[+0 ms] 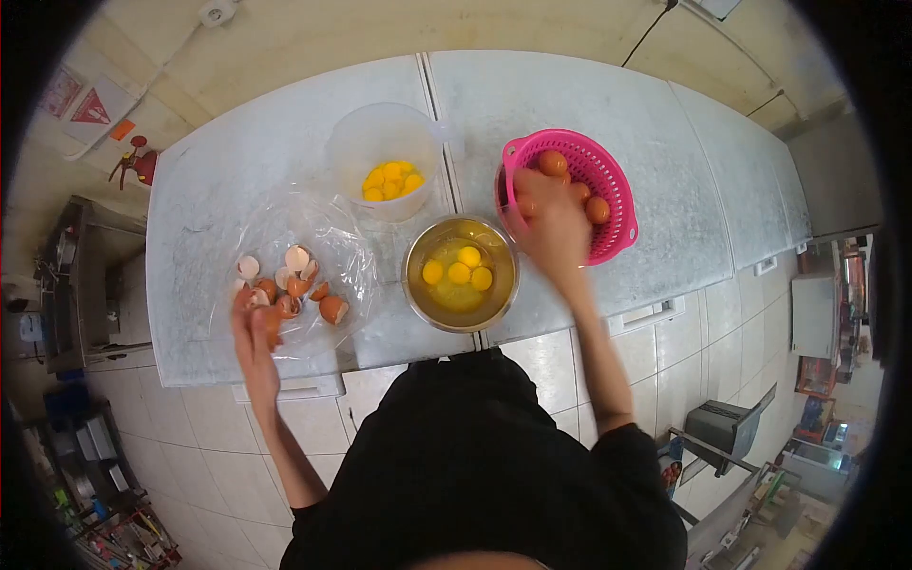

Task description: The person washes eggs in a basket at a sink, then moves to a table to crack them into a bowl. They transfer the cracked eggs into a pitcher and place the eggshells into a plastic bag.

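At the left, my left hand is over the near edge of a clear plastic bag, fingers stretched out and apart. A brown eggshell piece shows right beside its fingertips. Several broken eggshells lie on the bag. My right hand reaches into a pink basket of brown eggs; it is smeared by motion and its fingertips overlap the eggs, so I cannot tell whether it grips one. Between my hands stands a metal bowl with several yolks in egg white.
Behind the metal bowl is a translucent plastic pitcher with several yolks in it. Everything stands on a pale worktop against the wall. Drawer handles stick out along its front edge. A fire extinguisher hangs at the far left.
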Demonstrator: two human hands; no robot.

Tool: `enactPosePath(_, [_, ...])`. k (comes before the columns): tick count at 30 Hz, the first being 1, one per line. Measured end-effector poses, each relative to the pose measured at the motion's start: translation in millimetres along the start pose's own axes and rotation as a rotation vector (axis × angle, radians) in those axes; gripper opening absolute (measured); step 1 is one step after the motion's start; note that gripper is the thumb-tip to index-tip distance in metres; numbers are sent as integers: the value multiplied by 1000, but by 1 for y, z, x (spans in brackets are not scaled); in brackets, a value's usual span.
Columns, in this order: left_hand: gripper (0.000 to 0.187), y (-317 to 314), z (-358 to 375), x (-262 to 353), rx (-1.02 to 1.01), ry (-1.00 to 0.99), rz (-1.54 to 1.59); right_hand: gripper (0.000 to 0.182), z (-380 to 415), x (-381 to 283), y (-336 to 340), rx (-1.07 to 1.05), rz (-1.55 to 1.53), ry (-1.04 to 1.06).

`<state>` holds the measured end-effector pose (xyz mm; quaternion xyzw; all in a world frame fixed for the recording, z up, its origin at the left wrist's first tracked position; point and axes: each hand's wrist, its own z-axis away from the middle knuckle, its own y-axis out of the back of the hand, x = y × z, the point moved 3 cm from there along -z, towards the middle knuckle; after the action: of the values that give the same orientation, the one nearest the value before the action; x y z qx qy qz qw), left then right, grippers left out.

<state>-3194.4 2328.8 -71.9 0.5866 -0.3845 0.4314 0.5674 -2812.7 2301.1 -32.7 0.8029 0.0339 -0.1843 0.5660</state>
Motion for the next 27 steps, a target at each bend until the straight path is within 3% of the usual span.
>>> enactPosePath(3, [36, -49, 15, -16, -327, 225, 365, 32, -2, 124, -6, -234, 584, -162])
enactPosePath(5, [36, -92, 22, -16, -572, 407, 631, 33, -1, 190, -33, -306, 661, -124])
enactPosePath(8, [47, -150, 29, -10, -811, 481, 897, 31, -3, 225, -61, -211, 637, -150])
enactPosePath(10, [51, -175, 29, -7, -831, 510, 950, 34, -4, 179, -26, -283, 504, -118])
enactPosePath(14, [65, -208, 22, -6, -989, 538, 1041, 36, 7, 99, 4, -23, -108, 22])
enactPosePath(16, [70, -218, 21, -1, -1032, 552, 1039, 40, 30, 32, 14, 49, -835, -67])
enactPosePath(17, [72, -221, 21, 4, -992, 555, 1006, 41, 43, -1, 20, 69, -870, -16])
enactPosePath(19, [75, -223, 26, 15, -958, 562, 964, 44, 57, -31, -1, 107, -564, 293])
enactPosePath(21, [73, -221, 28, 24, -826, 528, 918, 42, 62, -30, -9, 154, -595, 195])
enactPosePath(23, [72, -218, 23, 20, -856, 499, 941, 45, 62, -30, -7, 221, -727, 50])
enactPosePath(25, [71, -215, 26, 17, -884, 483, 964, 44, 64, -37, -13, 170, -658, 116])
enactPosePath(27, [57, -216, 27, 19, -895, 438, 954, 43, 64, -37, -20, 129, -582, 186])
